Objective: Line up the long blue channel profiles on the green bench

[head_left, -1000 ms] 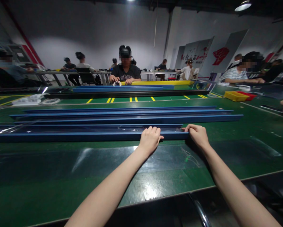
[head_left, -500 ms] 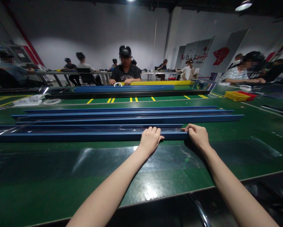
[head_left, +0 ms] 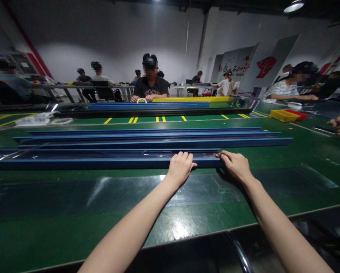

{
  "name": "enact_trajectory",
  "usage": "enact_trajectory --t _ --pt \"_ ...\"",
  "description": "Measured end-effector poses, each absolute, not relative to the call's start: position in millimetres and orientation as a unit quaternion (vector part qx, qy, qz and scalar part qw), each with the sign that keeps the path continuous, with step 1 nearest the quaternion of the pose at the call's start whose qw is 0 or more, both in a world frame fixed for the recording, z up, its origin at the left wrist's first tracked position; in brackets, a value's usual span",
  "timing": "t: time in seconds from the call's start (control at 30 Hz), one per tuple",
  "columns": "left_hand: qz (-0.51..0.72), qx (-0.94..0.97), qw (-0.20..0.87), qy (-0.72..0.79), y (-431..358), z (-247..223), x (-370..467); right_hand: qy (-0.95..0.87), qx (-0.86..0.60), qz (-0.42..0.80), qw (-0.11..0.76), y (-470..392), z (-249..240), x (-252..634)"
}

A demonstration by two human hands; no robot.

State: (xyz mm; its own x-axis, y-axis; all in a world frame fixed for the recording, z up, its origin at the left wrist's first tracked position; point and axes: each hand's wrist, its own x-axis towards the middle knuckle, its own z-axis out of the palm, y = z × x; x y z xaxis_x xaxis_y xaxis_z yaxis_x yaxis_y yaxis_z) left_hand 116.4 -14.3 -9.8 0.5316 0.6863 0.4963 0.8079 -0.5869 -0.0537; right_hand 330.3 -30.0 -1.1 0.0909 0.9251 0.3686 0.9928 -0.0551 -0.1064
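Fingers of the left hand grip the near wall of the nearest blue channel at twelve o'clock; the right hand bends its fingers at the channel's one-o'clock end, their hold unclear. The channel spans the green table toward ten o'clock, beyond flat clear film.

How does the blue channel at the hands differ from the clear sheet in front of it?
The blue channel is opaque with raised sides; the clear sheet is see-through and flat. The left hand grips the channel and the right hand is at its end; neither holds the sheet. Both lie lengthwise across the green table.
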Motion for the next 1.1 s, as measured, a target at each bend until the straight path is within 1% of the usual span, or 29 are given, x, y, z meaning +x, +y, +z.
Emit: enact_trajectory --t 0.1,0.33,0.67,0.83,0.97,1.1 --pt "-0.217 -0.864 0.140 -0.432 -14.5 -10.0 116.2 -0.676 -0.710 -0.101 0.168 -30.1 -1.9 329.7" --pt "-0.213 -0.861 0.146 -0.438 -15.1 -9.1 115.4 -0.685 -0.693 -0.089 0.208 -28.2 -8.5 335.9" --pt "-0.219 -0.859 0.153 -0.437 -12.6 -11.8 114.4 -0.682 -0.692 -0.075 0.224 -28.2 -7.2 334.3" --pt "-0.228 -0.861 0.155 -0.428 -12.2 -12.7 113.5 -0.630 -0.738 -0.102 0.220 -29.0 -2.7 333.1" --pt "-0.235 -0.860 0.148 -0.428 -11.8 -13.1 114.1 -0.566 -0.781 -0.111 0.239 -28.3 -1.1 334.5" --pt "-0.237 -0.860 0.140 -0.430 -12.0 -12.9 114.9 -0.570 -0.781 -0.099 0.234 -27.8 -0.6 334.2"
